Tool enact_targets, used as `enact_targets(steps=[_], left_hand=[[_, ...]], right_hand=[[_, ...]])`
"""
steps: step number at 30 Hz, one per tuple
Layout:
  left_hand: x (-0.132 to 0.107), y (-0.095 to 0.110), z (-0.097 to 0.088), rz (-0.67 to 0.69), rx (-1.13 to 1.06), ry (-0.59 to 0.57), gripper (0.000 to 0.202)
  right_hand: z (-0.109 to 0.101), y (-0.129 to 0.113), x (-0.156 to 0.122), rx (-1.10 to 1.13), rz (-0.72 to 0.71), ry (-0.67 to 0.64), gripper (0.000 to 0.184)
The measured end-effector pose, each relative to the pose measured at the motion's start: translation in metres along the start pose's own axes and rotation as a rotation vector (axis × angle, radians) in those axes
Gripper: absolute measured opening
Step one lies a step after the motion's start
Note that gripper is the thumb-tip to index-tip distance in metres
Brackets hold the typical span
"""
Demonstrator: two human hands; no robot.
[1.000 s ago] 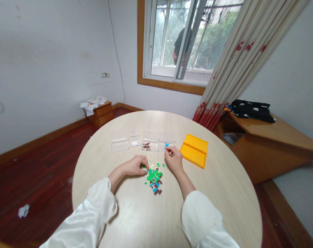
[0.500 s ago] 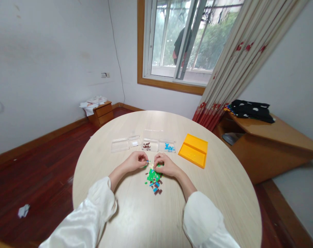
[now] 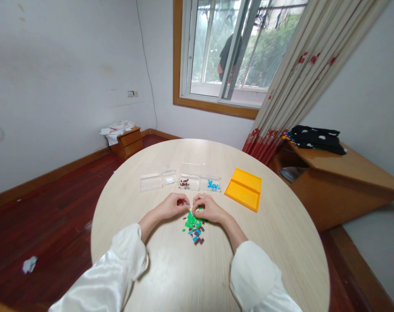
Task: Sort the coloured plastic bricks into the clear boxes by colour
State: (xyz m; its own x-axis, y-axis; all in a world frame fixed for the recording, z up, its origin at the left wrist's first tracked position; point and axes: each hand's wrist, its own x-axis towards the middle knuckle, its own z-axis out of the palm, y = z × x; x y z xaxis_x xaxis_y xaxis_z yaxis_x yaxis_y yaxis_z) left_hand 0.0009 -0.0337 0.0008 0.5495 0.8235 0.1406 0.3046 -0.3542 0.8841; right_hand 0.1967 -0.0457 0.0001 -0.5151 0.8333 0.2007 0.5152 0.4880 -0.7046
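A loose pile of small building bricks (image 3: 194, 223), mostly green with blue, brown and pale ones, lies in the middle of the round table (image 3: 180, 273). At the pile's far left edge, my left hand (image 3: 173, 205) is pinched with a tiny blue brick (image 3: 187, 204) at its fingertips. My right hand (image 3: 209, 209) is curled over the pile's far right side, thumb and forefinger together among the pieces. Whatever sits between those fingers is too small to make out. The two sets of fingertips are close together but apart.
Beyond my hands stand clear plastic boxes: one compartment holds brown pieces (image 3: 184, 183), another blue pieces (image 3: 213, 185). An open yellow case (image 3: 244, 190) lies to the right. A wooden cabinet (image 3: 333, 186) stands by the curtain, and a person (image 3: 227, 56) shows beyond the window.
My left hand has moved slightly right and nearer to me, still pinching the blue brick. My right fingertips have shifted slightly left, closing the gap between the hands.
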Motion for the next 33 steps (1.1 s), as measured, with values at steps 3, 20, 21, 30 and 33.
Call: enact_targets(steps=[3,20,21,30,33], left_hand=[[0.001,0.002,0.001,-0.025,-0.091,0.044,0.014],[0.006,0.006,0.003,-0.254,-0.441,0.089,0.006],[0.006,0.006,0.005,-0.223,-0.308,0.085,0.005],[-0.003,0.019,0.01,0.042,0.239,-0.137,0.015],[-0.004,0.021,0.007,0.076,0.304,-0.17,0.018]], right_hand=[[0.001,-0.002,0.001,0.044,0.005,0.016,0.012],[0.0,0.016,0.004,0.575,0.262,0.407,0.021],[0.001,0.016,0.005,0.581,0.262,0.415,0.021],[0.002,0.02,0.005,0.545,0.244,0.435,0.023],[0.003,0.021,0.005,0.533,0.238,0.424,0.022]])
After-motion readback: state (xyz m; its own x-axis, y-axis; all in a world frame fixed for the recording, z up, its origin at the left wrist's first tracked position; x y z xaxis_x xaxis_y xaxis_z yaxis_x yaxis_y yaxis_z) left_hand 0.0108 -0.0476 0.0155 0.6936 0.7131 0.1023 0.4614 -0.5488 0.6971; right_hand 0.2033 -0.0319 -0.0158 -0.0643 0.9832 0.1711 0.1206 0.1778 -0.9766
